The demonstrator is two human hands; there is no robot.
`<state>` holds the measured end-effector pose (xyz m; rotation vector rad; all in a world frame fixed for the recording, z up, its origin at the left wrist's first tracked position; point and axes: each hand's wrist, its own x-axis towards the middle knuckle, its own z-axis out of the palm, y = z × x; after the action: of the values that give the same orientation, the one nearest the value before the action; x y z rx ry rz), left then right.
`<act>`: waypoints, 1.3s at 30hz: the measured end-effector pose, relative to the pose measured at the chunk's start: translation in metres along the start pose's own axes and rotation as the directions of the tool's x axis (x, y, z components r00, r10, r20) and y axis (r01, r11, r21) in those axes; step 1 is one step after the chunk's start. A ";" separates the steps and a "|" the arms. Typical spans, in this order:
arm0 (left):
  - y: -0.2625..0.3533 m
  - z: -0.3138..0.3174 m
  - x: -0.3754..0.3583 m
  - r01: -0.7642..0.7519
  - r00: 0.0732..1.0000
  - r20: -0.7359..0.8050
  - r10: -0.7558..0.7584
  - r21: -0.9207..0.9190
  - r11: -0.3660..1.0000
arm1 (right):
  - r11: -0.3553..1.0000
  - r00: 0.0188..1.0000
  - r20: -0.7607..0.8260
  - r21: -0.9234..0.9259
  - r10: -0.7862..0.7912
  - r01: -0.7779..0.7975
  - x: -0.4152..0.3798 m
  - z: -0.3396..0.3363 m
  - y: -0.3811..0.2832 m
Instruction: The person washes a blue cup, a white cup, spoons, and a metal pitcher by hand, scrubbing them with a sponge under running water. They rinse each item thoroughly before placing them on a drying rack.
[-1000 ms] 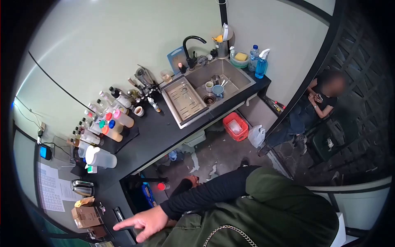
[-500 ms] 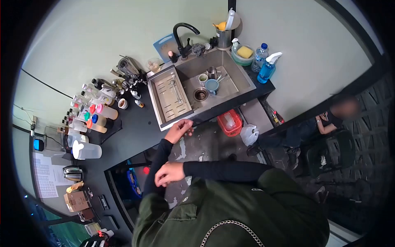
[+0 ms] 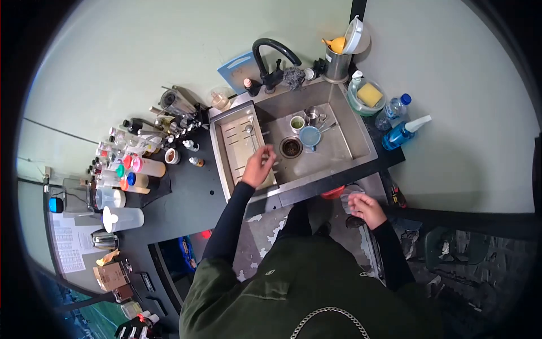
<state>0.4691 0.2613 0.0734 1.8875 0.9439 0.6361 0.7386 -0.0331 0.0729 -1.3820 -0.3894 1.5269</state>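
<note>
My left hand [image 3: 259,166] is over the front of the slotted drain tray [image 3: 234,144] in the sink's left part, its fingers loosely bent and holding nothing visible. A long-handled spoon [image 3: 249,130] lies on that tray. My right hand [image 3: 368,211], empty with fingers apart, hovers in front of the counter's right end. In the basin [image 3: 339,152] stand a blue cup [image 3: 310,136], a small white cup with green residue [image 3: 297,124] and a metal pitcher [image 3: 312,116]. Another utensil lies beside the blue cup, near the drain [image 3: 291,147].
Behind the sink rises a black faucet [image 3: 271,45]. At right are a tub with a yellow sponge [image 3: 370,94], a water bottle [image 3: 393,113] and a blue spray bottle [image 3: 403,134]. Several squeeze bottles [image 3: 148,168] crowd the left counter. A red bin [image 3: 333,193] is below.
My right hand has left my left forearm and swung out to the right. The left hand has reached forward over the drain tray. The view has moved nearer the sink.
</note>
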 end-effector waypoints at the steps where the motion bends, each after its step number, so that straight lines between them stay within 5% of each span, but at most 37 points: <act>1: -0.008 0.004 0.034 -0.051 0.999 0.021 0.050 0.060 0.997 | 1.000 1.000 -0.013 -0.004 0.000 0.000 0.009 0.003 -0.005; 3: 0.004 0.017 0.099 -0.210 0.969 -0.101 0.225 0.140 0.968 | 0.963 0.980 -0.188 0.245 -0.066 0.112 0.036 0.020 -0.025; 5: 0.026 0.020 0.160 -0.182 0.977 -0.081 0.196 0.156 0.971 | 0.954 0.980 -0.188 0.278 -0.057 0.109 0.058 0.042 -0.048; 6: 0.015 0.029 0.195 -0.271 0.934 -0.149 0.325 0.300 0.915 | 0.957 0.983 -0.180 0.278 -0.027 0.077 0.064 0.053 -0.057; 11: 0.032 0.043 0.276 -0.203 0.910 -0.251 0.329 0.422 0.884 | 0.998 0.992 -0.116 0.031 -0.042 0.046 0.106 0.059 -0.072; 14: 0.022 0.044 0.283 -0.051 0.960 -0.233 0.153 0.391 0.919 | 1.000 0.988 -0.152 -0.012 -0.024 0.023 0.131 0.050 -0.076; 16: 0.034 0.032 0.271 -0.210 0.924 -0.248 0.292 0.308 0.928 | 0.992 0.981 -0.176 -0.112 -0.082 0.063 0.163 0.030 -0.065; 17: 0.013 0.038 0.271 -0.346 0.866 -0.203 0.458 0.418 0.840 | 0.899 0.949 -0.162 -0.396 -0.270 0.188 0.187 0.016 -0.052; 19: 0.009 0.043 0.249 -0.261 0.953 -0.012 0.302 0.471 0.843 | 0.532 0.798 -0.057 -0.773 -0.600 0.345 0.225 0.013 -0.044; 21: -0.007 0.052 0.242 -0.170 0.983 0.148 0.108 0.514 0.841 | -0.119 0.631 0.247 -0.964 -0.735 0.238 0.257 0.018 -0.062; 22: 0.014 0.037 0.234 -0.208 0.968 0.222 0.113 0.469 0.859 | -0.209 0.664 0.322 -0.946 -0.675 0.246 0.284 0.008 -0.058; 23: -0.003 0.055 0.227 -0.265 0.959 0.040 0.279 0.465 0.845 | -0.295 0.690 0.394 -0.918 -0.607 0.264 0.309 -0.002 -0.054; 24: -0.012 0.064 0.220 -0.232 0.967 -0.014 0.254 0.369 0.900 | 0.222 0.876 0.189 -0.924 -0.444 0.312 0.335 0.001 -0.062; 25: 0.015 0.046 0.197 -0.138 0.990 -0.002 0.140 0.153 0.978 | 0.006 0.970 0.175 -0.984 -0.171 0.178 0.346 0.011 -0.077; 26: -0.008 0.070 0.183 -0.309 0.924 -0.160 0.347 0.219 0.925 | -0.363 0.805 0.436 -0.883 -0.402 0.297 0.378 -0.023 -0.044; 27: 0.001 0.064 0.155 -0.239 0.960 -0.126 0.250 0.097 0.966 | -0.611 0.822 0.489 -0.756 -0.292 0.234 0.366 -0.006 -0.058; 28: 0.031 0.038 0.119 -0.106 0.992 0.066 0.107 -0.023 0.994 | -0.656 0.864 0.419 -0.740 -0.279 0.148 0.366 0.000 -0.058; 30: 0.011 0.065 0.067 -0.250 0.968 -0.016 0.250 0.030 0.968 | -0.678 0.886 0.411 -0.716 -0.216 0.167 0.408 -0.033 -0.037; 32: 0.001 0.088 0.019 -0.198 0.979 -0.049 0.200 0.044 0.979 | -0.574 0.931 0.318 -0.802 -0.181 0.163 0.407 -0.030 -0.034; 34: 0.019 0.097 -0.023 -0.170 0.980 -0.116 0.162 -0.060 0.984 | -0.315 0.954 0.264 -0.926 -0.140 0.210 0.403 -0.025 -0.035; 37: 0.045 0.114 -0.062 -0.042 0.973 -0.231 -0.005 -0.202 0.979 | -0.493 0.913 0.406 -0.801 -0.032 0.339 0.386 0.008 -0.047; 39: 0.051 0.126 -0.077 -0.037 0.958 -0.286 -0.028 -0.219 0.975 | -0.269 0.942 0.272 -0.909 0.196 0.319 0.413 0.007 -0.052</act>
<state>0.5360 0.1207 0.0574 1.6244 1.0050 0.9975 0.8180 0.3298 -0.1160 -2.1651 -2.4713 1.0699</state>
